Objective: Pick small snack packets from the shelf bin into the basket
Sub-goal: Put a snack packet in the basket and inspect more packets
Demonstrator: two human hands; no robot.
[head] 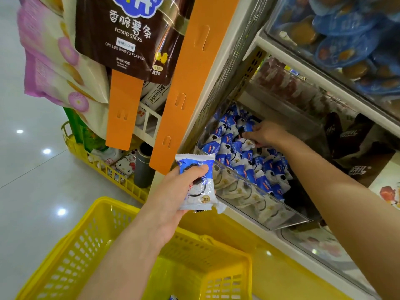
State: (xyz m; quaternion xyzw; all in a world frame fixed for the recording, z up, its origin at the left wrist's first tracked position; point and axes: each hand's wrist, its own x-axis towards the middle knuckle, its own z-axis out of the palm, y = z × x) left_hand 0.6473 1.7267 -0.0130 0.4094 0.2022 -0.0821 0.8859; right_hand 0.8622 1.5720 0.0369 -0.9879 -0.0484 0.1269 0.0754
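left grip (179,191) clamped on one snack packet (198,182), held between shelf bin (259,204) and basket (97,215); not yet dropped | right grip (267,134) among bin packets; clamping unclear | progress: seemingly early; bin still full

Right hand (265,133): fingertips sunk among packets (238,161) in bin (266,213); grasp not discernible.
Left hand (173,198): holds a packet; a second wrapper corner (221,207) shows behind it, count uncertain.
Basket (104,202): cut by lower edge, floor partly behind forearm; blue-white scrap (173,297) unidentifiable.
Brown bag (129,40): top cropped, small print illegible.
Upper-shelf tubs (350,50): blurred.
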